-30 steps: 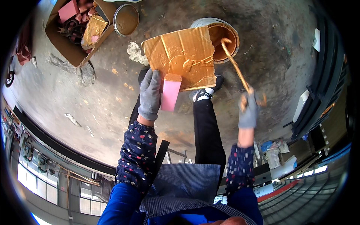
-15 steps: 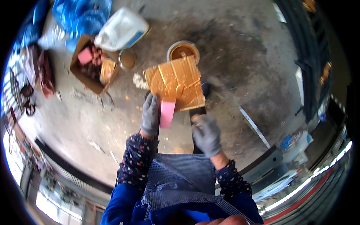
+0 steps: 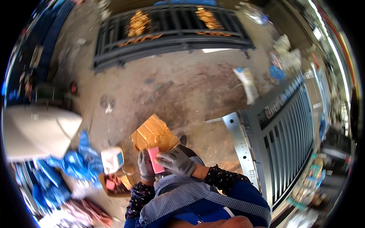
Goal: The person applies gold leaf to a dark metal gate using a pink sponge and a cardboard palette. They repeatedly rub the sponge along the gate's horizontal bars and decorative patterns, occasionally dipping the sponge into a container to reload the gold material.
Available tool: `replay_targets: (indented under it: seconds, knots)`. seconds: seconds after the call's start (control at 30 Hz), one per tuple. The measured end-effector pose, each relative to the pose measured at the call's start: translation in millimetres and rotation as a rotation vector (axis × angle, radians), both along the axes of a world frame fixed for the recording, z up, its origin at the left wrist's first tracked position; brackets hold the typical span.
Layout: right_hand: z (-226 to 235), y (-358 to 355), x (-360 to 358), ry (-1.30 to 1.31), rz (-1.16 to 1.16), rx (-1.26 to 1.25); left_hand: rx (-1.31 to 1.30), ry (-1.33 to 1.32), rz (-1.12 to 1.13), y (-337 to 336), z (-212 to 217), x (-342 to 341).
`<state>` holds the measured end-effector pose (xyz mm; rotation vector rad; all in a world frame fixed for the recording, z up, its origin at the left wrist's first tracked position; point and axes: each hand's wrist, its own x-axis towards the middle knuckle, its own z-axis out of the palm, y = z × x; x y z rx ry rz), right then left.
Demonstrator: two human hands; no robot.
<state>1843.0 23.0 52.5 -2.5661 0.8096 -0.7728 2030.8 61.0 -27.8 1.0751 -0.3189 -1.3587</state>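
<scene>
My gloved left hand (image 3: pixel 145 165) is closed at the near edge of a piece of cardboard (image 3: pixel 155 132) smeared with gold paint. A pink rectangular block (image 3: pixel 155 159), perhaps sponge, stands out from that edge beside the left fingers, held with the cardboard. My right hand (image 3: pixel 176 162), in a grey glove, reaches across from the right with bent fingers. Its fingertips, gold-marked, meet the block's right side; whatever small thing they pinch is too small to name.
Left of my hands stand a white jug (image 3: pixel 112 160) and a cardboard box (image 3: pixel 122 193) of pink pieces. Dark metal railing with gold ornaments (image 3: pixel 140 23) lies ahead. A grey slatted metal panel (image 3: pixel 286 141) is at the right, by a perforated metal strip (image 3: pixel 242 149).
My view has swung to the right, bringing the railing ahead and the slatted panel into sight. The right hand has moved from apart on the right to the pink block.
</scene>
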Motion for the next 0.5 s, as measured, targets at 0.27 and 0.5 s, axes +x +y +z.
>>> replay_targets:
  seconds: [0.27, 0.5]
  knots:
    - [60, 46, 16, -0.3, -0.316, -0.022, -0.2, 0.037, -0.243, -12, 44, 45]
    - [-80, 23, 94, -0.166, -0.66, -0.258, -0.429, -0.082, -0.554, -98, -80, 95]
